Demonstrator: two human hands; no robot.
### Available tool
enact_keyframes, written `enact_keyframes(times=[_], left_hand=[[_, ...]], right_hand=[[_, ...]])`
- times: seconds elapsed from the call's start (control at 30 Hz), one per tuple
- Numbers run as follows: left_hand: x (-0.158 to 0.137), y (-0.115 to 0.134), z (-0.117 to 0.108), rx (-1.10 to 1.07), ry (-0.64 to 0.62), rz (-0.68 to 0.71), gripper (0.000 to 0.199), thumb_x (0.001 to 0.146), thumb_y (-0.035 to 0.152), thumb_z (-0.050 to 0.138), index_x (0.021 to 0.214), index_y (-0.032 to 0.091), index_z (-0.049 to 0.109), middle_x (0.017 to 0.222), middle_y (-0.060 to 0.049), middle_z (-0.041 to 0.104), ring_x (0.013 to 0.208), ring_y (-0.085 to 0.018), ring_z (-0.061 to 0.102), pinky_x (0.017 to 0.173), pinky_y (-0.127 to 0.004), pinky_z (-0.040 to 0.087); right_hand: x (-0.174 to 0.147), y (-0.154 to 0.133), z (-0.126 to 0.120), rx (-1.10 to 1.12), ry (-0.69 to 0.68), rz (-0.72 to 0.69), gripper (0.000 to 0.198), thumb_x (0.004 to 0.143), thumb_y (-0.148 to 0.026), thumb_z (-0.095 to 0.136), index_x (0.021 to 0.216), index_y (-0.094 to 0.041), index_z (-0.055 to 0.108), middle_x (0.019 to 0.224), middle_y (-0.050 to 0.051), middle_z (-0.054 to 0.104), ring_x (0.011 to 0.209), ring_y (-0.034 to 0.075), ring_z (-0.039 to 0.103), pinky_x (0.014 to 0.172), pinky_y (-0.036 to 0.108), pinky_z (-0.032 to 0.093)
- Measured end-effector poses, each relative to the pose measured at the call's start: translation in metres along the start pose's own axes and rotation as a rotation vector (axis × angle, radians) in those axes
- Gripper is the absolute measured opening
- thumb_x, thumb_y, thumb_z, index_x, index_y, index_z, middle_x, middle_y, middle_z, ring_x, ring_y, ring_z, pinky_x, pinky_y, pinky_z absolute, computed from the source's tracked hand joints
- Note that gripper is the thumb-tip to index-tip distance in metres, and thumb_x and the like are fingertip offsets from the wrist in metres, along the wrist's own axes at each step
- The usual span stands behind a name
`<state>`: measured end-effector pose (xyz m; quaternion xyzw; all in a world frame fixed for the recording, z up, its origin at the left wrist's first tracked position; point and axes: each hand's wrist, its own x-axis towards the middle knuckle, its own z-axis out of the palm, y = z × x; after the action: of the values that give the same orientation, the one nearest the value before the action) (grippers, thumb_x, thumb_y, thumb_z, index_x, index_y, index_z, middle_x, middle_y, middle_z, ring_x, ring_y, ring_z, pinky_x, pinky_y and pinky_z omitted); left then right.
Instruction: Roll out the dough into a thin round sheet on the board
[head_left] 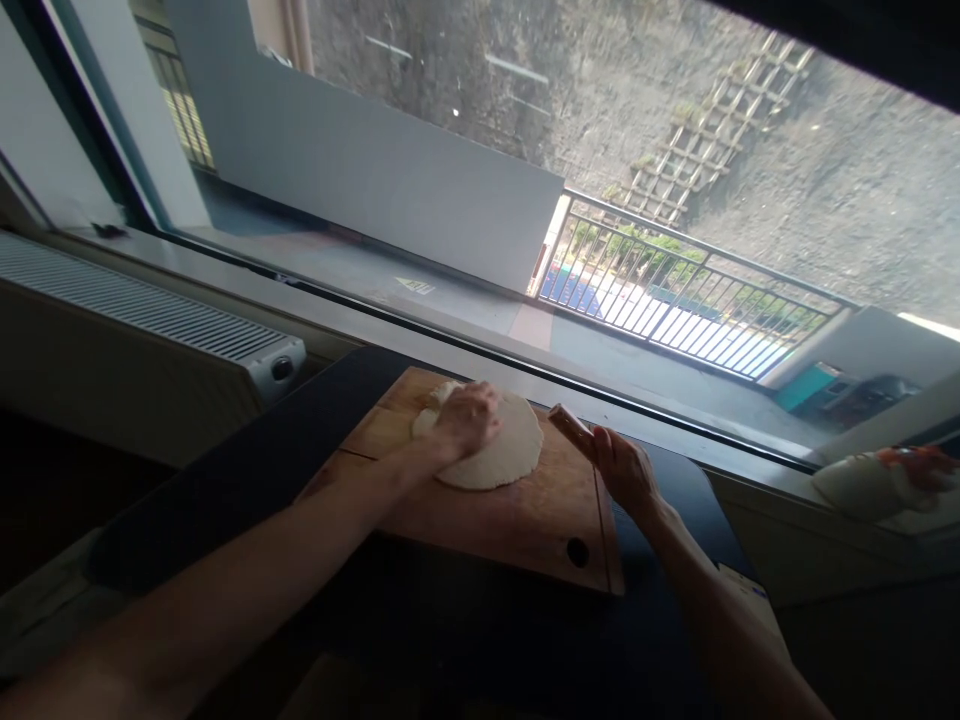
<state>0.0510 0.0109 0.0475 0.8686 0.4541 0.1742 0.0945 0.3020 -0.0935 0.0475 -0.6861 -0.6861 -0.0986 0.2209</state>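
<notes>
At the far left, a white radiator (150,340) with a ribbed top grille stands under the window, beside the dark, smooth, round-cornered worktop (225,490). On that lies a rectangular wooden cutting board (480,535), set aslant, seemingly to give a firm, flat base; its grain is warm brown, with 1 round hole near a corner. The left hand (469,415) rests on the dough (510,455), fingers curled down, perhaps to steady it; I cannot tell whether this grip pinches any. The dough, pale, matte and thin, spreads on the board as a rough disc with uneven edges. Rightward, a smooth cylindrical rolling pin (574,432) tilts clear of the dough, likely lifted to leave it free. The right hand (626,470) has its grip closed around 1 end.
</notes>
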Motion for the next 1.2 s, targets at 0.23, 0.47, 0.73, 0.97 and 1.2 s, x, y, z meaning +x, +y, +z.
enact_keyframes(times=[0.23, 0.47, 0.73, 0.97, 1.2], left_hand=[[-0.042, 0.039, 0.016, 0.199, -0.125, 0.301, 0.034, 0.079, 0.037, 0.055, 0.103, 0.015, 0.061, 0.112, -0.012, 0.059, 0.107, -0.025, 0.053, 0.09, -0.036, 0.042], [-0.033, 0.073, 0.006, 0.348, -0.326, 0.241, 0.01, 0.07, 0.01, 0.06, 0.078, 0.007, 0.066, 0.08, -0.019, 0.066, 0.077, -0.03, 0.064, 0.065, -0.039, 0.049], [-0.043, 0.073, 0.004, 0.321, -0.175, 0.232, 0.018, 0.08, 0.012, 0.049, 0.088, 0.008, 0.064, 0.086, -0.02, 0.066, 0.083, -0.027, 0.063, 0.07, -0.039, 0.047], [-0.11, 0.024, -0.009, 0.011, -0.107, 0.46, 0.025, 0.085, 0.02, 0.044, 0.104, 0.02, 0.061, 0.11, -0.007, 0.063, 0.102, -0.019, 0.057, 0.089, -0.032, 0.043], [-0.085, 0.02, -0.005, -0.169, 0.15, 0.065, 0.035, 0.087, 0.02, 0.032, 0.11, 0.018, 0.059, 0.11, -0.006, 0.062, 0.104, -0.016, 0.055, 0.095, -0.029, 0.039]], right_hand=[[-0.002, -0.012, 0.002, 0.0, -0.081, 0.016, 0.046, 0.096, -0.042, 0.019, 0.08, -0.021, 0.057, 0.066, 0.001, 0.059, 0.051, 0.011, 0.047, 0.051, 0.025, 0.026], [-0.007, -0.015, -0.003, -0.032, -0.078, 0.039, 0.048, 0.096, -0.041, 0.016, 0.084, -0.021, 0.058, 0.067, 0.002, 0.061, 0.052, 0.011, 0.048, 0.051, 0.025, 0.024], [-0.009, -0.017, -0.002, -0.007, -0.073, 0.081, 0.049, 0.096, -0.042, 0.014, 0.087, -0.022, 0.058, 0.069, 0.003, 0.062, 0.055, 0.012, 0.051, 0.052, 0.025, 0.026], [-0.014, -0.035, -0.002, -0.087, -0.172, -0.134, 0.041, 0.095, -0.041, 0.025, 0.074, -0.021, 0.054, 0.065, 0.0, 0.058, 0.053, 0.011, 0.046, 0.053, 0.025, 0.024], [-0.019, -0.074, 0.03, -0.004, -0.07, -0.114, 0.023, 0.09, -0.023, 0.034, 0.079, -0.02, 0.054, 0.083, 0.003, 0.058, 0.078, 0.014, 0.052, 0.071, 0.025, 0.035]])
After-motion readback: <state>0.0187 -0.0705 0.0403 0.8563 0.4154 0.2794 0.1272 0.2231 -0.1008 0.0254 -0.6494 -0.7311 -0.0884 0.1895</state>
